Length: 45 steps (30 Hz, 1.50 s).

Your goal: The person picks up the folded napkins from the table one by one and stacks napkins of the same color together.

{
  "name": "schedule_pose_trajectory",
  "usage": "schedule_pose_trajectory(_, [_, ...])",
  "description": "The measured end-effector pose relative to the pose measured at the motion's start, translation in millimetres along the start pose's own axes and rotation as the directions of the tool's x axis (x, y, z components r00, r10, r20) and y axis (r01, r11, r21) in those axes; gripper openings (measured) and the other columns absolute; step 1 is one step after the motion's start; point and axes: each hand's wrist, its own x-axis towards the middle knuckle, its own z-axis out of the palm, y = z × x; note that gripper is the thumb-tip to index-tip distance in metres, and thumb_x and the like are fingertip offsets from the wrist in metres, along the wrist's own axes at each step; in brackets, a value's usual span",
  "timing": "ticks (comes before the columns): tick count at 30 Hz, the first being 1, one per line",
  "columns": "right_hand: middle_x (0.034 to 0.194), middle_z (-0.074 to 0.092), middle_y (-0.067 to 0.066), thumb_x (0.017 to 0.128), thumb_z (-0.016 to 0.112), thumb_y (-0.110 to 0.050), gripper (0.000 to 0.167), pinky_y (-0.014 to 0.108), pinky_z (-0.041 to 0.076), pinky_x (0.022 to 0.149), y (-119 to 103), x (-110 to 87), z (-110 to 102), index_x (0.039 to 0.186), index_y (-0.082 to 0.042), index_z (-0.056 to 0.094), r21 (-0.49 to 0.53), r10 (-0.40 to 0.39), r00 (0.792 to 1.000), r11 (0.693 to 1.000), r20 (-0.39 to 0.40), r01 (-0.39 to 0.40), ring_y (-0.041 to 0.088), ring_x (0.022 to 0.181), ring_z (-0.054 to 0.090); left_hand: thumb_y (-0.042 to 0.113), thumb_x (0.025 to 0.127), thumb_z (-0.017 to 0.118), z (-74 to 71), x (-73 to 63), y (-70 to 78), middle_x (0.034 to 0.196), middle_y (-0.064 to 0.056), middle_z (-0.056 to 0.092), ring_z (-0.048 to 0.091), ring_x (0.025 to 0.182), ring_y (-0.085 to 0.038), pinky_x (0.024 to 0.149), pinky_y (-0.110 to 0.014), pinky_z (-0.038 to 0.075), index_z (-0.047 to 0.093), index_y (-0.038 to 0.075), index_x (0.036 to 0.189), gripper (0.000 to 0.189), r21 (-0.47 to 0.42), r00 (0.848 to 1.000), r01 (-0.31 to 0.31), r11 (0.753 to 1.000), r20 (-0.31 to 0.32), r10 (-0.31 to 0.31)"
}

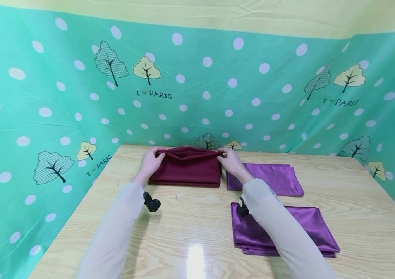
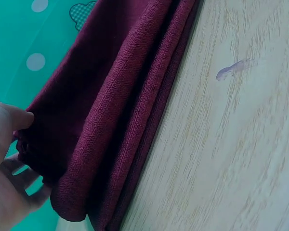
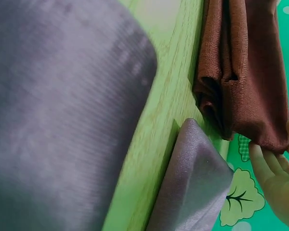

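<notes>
A dark red folded cloth (image 1: 187,168) lies at the back of the table, its far edge lifted a little. My left hand (image 1: 151,161) pinches that edge at its left corner, thumb on the near side. At the right corner my right hand (image 1: 231,159) pinches the same edge. In the left wrist view the left hand (image 2: 9,168) holds the cloth (image 2: 111,110) between thumb and fingers, with thick folded layers beside it. The right wrist view has the right hand (image 3: 279,178) gripping a corner of the cloth (image 3: 260,86), which looks brownish there.
One purple folded cloth (image 1: 270,179) lies right of the dark red one. Another purple cloth (image 1: 305,226), shiny and folded, sits nearer, partly under the right forearm. The wooden table (image 1: 183,224) meets a green dotted curtain (image 1: 197,97) at its back edge.
</notes>
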Motion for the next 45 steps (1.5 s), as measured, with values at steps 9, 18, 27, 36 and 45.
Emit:
schedule_pose_trajectory(9, [0.140,0.033,0.021,0.093,0.048,-0.015,0.045,0.045,0.036,0.099,3,-1.1,1,0.136,-0.002,0.039,-0.022,0.016,1.000,1.000,0.010,-0.016,0.035,0.121,0.042,0.023,0.093,0.047,3.7,0.8,-4.4,0.139,-0.017,0.040,0.033,0.129,-0.034,0.106,-0.044,0.026,0.042,0.007,0.134,0.044,0.031,0.992,0.055,0.998,0.111,-0.058])
schedule_pose_trajectory(18, [0.143,0.033,0.016,0.095,0.045,-0.012,0.048,0.040,0.046,0.088,8,-4.1,3,0.139,-0.003,0.032,0.034,0.073,0.996,0.997,0.044,-0.074,0.032,0.118,0.048,0.026,0.093,0.048,4.2,-1.7,-7.1,0.147,-0.020,0.022,0.022,0.134,-0.037,0.108,-0.048,0.021,0.019,0.007,0.144,0.063,0.034,0.984,0.059,0.998,0.164,-0.064])
schedule_pose_trajectory(27, [0.144,0.032,0.014,0.095,0.045,-0.013,0.050,0.039,0.045,0.089,11,-3.6,5,0.141,-0.004,0.028,0.032,0.092,0.994,0.995,0.051,-0.094,0.030,0.119,0.047,0.028,0.091,0.050,5.3,-2.1,-7.0,0.147,-0.023,0.019,0.021,0.134,-0.037,0.109,-0.045,0.019,0.008,0.002,0.145,0.072,0.030,0.981,0.107,0.994,0.162,-0.111])
schedule_pose_trajectory(36, [0.142,0.034,0.018,0.094,0.046,-0.011,0.050,0.040,0.046,0.088,14,-4.6,2,0.140,-0.002,0.030,0.006,0.064,0.996,0.998,0.061,-0.065,0.032,0.113,0.051,0.024,0.092,0.049,5.5,-3.2,-9.5,0.145,-0.024,0.024,0.024,0.133,-0.036,0.108,-0.045,0.021,0.012,0.000,0.144,0.068,-0.003,0.980,0.107,0.994,0.170,-0.105])
schedule_pose_trajectory(45, [0.132,0.045,0.021,0.094,0.045,-0.008,0.040,0.038,0.047,0.086,15,-5.4,-2,0.132,0.001,0.042,0.048,0.089,0.992,0.994,0.089,-0.093,0.032,0.113,0.050,0.023,0.094,0.043,4.4,-3.7,-11.4,0.147,-0.027,0.013,0.012,0.135,-0.040,0.110,-0.048,0.014,0.011,-0.002,0.144,0.064,0.071,0.962,0.129,0.989,0.234,-0.142])
